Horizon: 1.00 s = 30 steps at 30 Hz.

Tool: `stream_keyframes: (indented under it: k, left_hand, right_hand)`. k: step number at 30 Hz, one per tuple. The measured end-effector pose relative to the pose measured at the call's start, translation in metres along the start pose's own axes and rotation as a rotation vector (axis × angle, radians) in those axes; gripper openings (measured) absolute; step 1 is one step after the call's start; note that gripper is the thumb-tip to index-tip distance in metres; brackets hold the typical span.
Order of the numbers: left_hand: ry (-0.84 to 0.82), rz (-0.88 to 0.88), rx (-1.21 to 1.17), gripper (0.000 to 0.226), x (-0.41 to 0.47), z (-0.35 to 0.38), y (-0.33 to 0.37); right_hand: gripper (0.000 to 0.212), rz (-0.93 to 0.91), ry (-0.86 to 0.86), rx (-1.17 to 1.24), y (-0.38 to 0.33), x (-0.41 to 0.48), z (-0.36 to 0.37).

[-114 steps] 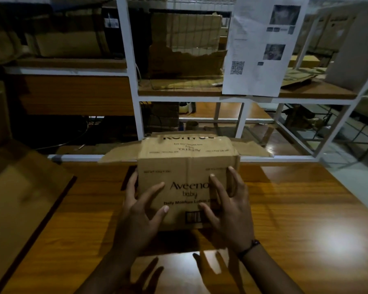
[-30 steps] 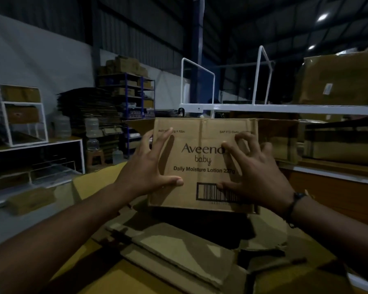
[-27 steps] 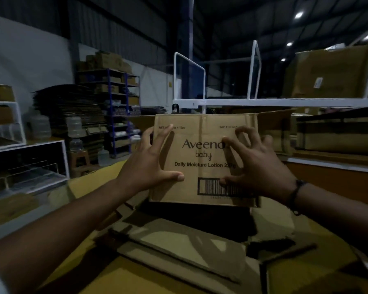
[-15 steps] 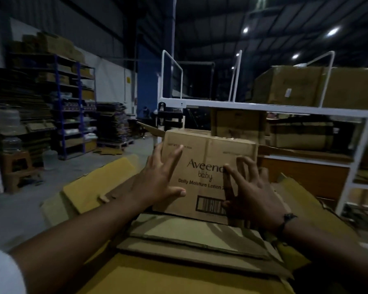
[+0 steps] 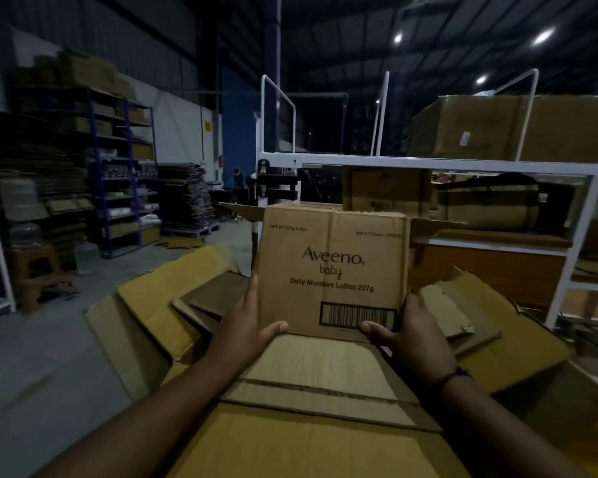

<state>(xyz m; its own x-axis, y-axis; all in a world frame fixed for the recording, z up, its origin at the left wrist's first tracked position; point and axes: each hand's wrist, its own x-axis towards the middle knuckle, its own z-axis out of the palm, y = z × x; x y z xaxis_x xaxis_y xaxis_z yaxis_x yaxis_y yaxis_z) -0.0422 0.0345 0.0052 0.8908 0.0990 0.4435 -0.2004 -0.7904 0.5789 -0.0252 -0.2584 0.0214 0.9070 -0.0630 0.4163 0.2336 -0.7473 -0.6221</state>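
Both hands have slid off the front of the box [image 5: 332, 270], where their fingers were spread half a second ago, and now clamp it from the sides. The left hand [image 5: 246, 326] lies along the left wall with its thumb [image 5: 275, 328] hooked onto the front face at the bottom edge. The right hand [image 5: 415, 332] mirrors it on the right wall, its thumb [image 5: 373, 329] just under the barcode. The other fingers of each hand wrap out of sight behind the box, so both hands are grasping it, thumb against fingers.

Holding low and from both sides looks like a way to keep the box upright and level while it is set down or lifted. It stands with its printed face toward the camera, right at the far edge of a pile of flattened cardboard [image 5: 311, 367]. Whether its bottom already rests on the pile or hangs just above it, I cannot tell.

Its top flaps [image 5: 432, 222] stick out sideways, so the box is open, but what is inside is hidden from this angle. Behind it a white rack [image 5: 428, 163] carries a large closed carton [image 5: 480, 125] on top, with more cartons on the level below.
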Motion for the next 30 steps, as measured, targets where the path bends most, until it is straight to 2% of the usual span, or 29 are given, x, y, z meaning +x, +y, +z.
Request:
stream_keyframes:
  k: [3,7,12,15,17,20,22,24,27,30]
  left_hand:
    - [0.015,-0.06,0.022,0.105,0.001,0.001,0.003]
    - [-0.007,-0.119,0.036,0.075,0.001,0.003,0.009]
    - [-0.036,-0.176,0.093,0.064,0.001,0.0,0.016]
    - [-0.021,-0.196,0.182,0.067,-0.003,-0.001,0.021]
    - [0.035,-0.184,0.356,0.081,-0.006,-0.004,0.028]
    - [0.238,-0.016,0.543,0.106,0.0,-0.022,0.043]
    - [0.345,0.14,0.626,0.109,0.012,-0.041,0.053]
    - [0.357,0.194,0.712,0.103,0.028,-0.059,0.062]
    - [0.264,0.155,0.741,0.091,0.047,-0.074,0.071]
    - [0.217,0.169,0.676,0.081,0.054,-0.077,0.067]
  right_hand:
    - [0.068,-0.009,0.025,-0.044,-0.002,0.001,0.002]
    - [0.072,0.031,-0.004,-0.132,0.007,-0.002,0.009]
    - [0.082,0.081,-0.037,-0.045,0.008,-0.003,0.012]
    - [0.091,0.114,-0.057,-0.029,0.005,-0.005,0.011]
    - [0.1,0.086,-0.049,-0.058,0.002,-0.009,0.004]
    - [0.122,-0.137,0.131,-0.125,-0.005,-0.006,-0.017]
    - [0.118,-0.316,0.263,-0.209,-0.016,0.006,-0.037]
    - [0.104,-0.395,0.266,-0.352,-0.032,0.021,-0.057]
    - [0.094,-0.375,0.171,-0.386,-0.052,0.039,-0.074]
    - [0.094,-0.303,0.108,-0.378,-0.062,0.042,-0.074]
